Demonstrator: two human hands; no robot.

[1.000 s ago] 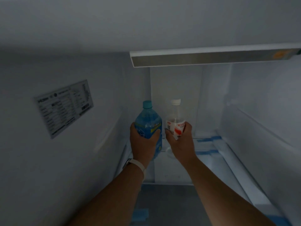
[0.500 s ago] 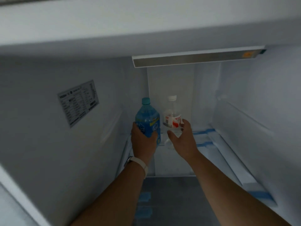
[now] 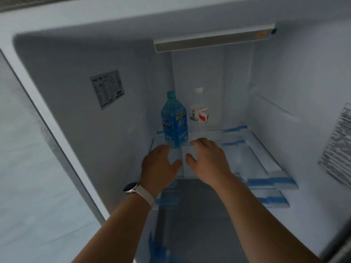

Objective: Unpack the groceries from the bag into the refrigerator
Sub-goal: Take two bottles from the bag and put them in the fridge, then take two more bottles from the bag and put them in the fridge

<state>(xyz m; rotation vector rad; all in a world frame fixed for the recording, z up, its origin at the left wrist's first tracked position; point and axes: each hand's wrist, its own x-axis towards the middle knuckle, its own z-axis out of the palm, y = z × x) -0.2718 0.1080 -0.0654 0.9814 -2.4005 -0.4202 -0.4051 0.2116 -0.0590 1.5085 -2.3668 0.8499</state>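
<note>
Fridge (image 3: pixel 76 130) open, both bottles on the glass shelf (image 3: pixel 247 158) at centre frame. The blue bottle (image 3: pixel 174 122) stands upright near the left wall, and the clear bottle (image 3: pixel 199 111) is upright just right of it, further back by the rear wall. Left hand (image 3: pixel 159 168) and right hand (image 3: pixel 207 162) sit side by side at the shelf's front edge, below the blue bottle, fingers loosely spread, gripping nothing. Contact with the bottle base: cannot tell. Open shelf room runs to the right — blue tape (image 3: pixel 269 181) on its edges. Light bar (image 3: pixel 214 39) upper centre, label (image 3: pixel 107 89) on left wall.
</note>
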